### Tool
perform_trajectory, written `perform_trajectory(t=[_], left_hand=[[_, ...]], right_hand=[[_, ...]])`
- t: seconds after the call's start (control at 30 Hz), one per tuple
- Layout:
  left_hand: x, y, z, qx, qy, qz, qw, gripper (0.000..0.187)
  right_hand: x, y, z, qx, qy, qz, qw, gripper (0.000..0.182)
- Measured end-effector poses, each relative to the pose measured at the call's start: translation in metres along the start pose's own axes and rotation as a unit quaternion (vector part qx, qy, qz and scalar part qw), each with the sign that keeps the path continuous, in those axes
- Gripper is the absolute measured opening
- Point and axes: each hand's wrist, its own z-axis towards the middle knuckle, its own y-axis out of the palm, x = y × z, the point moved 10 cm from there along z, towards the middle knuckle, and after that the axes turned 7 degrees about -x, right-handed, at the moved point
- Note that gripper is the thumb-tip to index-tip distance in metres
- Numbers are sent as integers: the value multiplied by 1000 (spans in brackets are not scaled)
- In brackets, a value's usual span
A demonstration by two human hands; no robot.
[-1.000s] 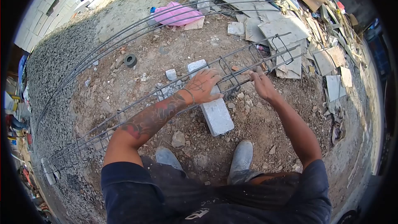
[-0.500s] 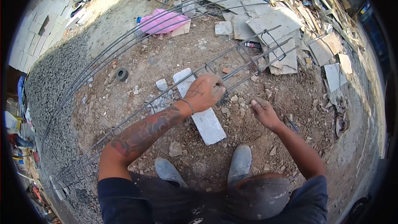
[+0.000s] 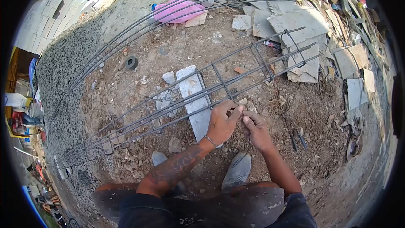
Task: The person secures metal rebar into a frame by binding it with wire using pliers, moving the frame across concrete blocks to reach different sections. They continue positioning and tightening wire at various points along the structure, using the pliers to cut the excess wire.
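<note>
A long cage of steel rebar (image 3: 220, 87) slants across the ground, its middle propped on a pale rectangular block (image 3: 199, 123). My left hand (image 3: 223, 122) is closed in a pinch beside the cage's near bar, by a crossing stirrup. Close to its right, my right hand (image 3: 255, 133) is also closed, fingertips pressed together and almost meeting the left thumb. Whatever sits between the fingertips is too small to name. A pair of pincers (image 3: 296, 136) lies on the soil to the right of my right hand.
Broken boards (image 3: 301, 25) are piled at the upper right. Long loose bars (image 3: 114, 42) curve behind the cage, near a pink plastic bag (image 3: 179, 10). A dark roll (image 3: 131, 62) lies on the dirt. Gravel (image 3: 63, 76) spreads along the left. My boots (image 3: 237, 169) stand below the cage.
My left hand has drawn back from over the cage toward me. My right hand has moved left, so the two are now close together. The view has shifted, uncovering more of the cage.
</note>
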Motion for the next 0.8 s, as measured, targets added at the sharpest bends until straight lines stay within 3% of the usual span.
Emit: perform_trajectory(t=[0.07, 0.1, 0.17, 0.23, 0.3, 0.33, 0.37, 0.43, 0.5, 0.57, 0.73, 0.8], left_hand=[[3, -12, -2, 23, -4, 23, 999, 19], [5, -18, -3, 36, -4, 43, 998, 18], [10, -18, -5, 18, 29, 39, 999, 18], [16, -17, -2, -6, 72, 32, 997, 18], [36, -34, -9, 67, 184, 226, 954, 20], [19, -46, -6, 65, 114, 169, 977, 20], [21, -51, -5, 65, 121, 171, 976, 20], [13, -60, 3, 53, 81, 162, 982, 20], [10, -52, 10, 25, 91, 162, 982, 21], [4, -43, 20, -3, 69, 97, 993, 25], [-2, -38, 45, -40, 62, 142, 987, 29], [-1, -35, 49, -58, 76, 171, 981, 29]], right_hand=[[-21, -9, -8, 85, -129, -119, 981, 18], [-14, -8, -5, 79, -127, -118, 982, 18], [-15, -22, -14, 163, -176, -256, 936, 20], [-12, -30, -17, 181, -180, -249, 934, 18], [18, -56, -9, 170, -135, -30, 976, 17], [32, -70, -5, 176, -102, -1, 979, 17], [35, -80, 2, 176, -110, 0, 978, 17], [37, -91, 21, 180, -80, -147, 969, 13], [26, -88, 39, 155, -98, -101, 978, 12], [15, -86, 52, 152, -64, -176, 970, 21], [30, -110, 78, 118, -106, -117, 980, 23], [18, -102, 79, 133, -112, -218, 960, 24]])
